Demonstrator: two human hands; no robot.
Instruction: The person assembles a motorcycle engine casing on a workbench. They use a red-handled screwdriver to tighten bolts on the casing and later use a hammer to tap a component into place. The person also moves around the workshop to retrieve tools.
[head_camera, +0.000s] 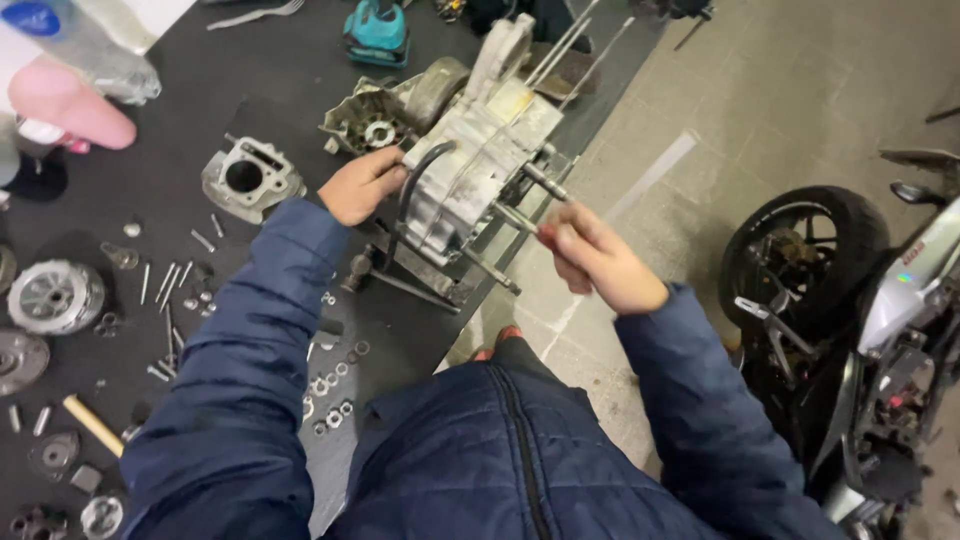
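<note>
A: Where does the grey cast-aluminium engine crankcase (478, 170) sit?

B: It stands on edge on a dark metal stand (415, 272) at the right edge of the black rubber-matted workbench (180, 120). Its long axis runs from near the person up and away, tilted a little to the right.

A: And the hands?

B: The left hand (362, 185) is on the case's left flank, fingers curled around a black curved bar or hose (412, 180) that loops over the casting. It is clenched and bracing the case.

A: The right hand?

B: The right hand (598, 258) is just off the bench edge, below and to the right of the case. Its fingers are closed on a slim tool with a red handle (546, 236); I cannot tell what kind. The tool points up and left, toward the short steel shafts (520, 217) sticking out of the case's right face.

A: So which hand is nearer those shafts?

B: The right one, clearly. The tool tip is right beside them, though I cannot tell whether it touches. The left hand is on the opposite side of the case.

A: Anything else close by?

B: A grey finned cylinder block (250, 180) lies left of the left hand, with loose bolts and washers (175, 290) scattered on the mat.
</note>
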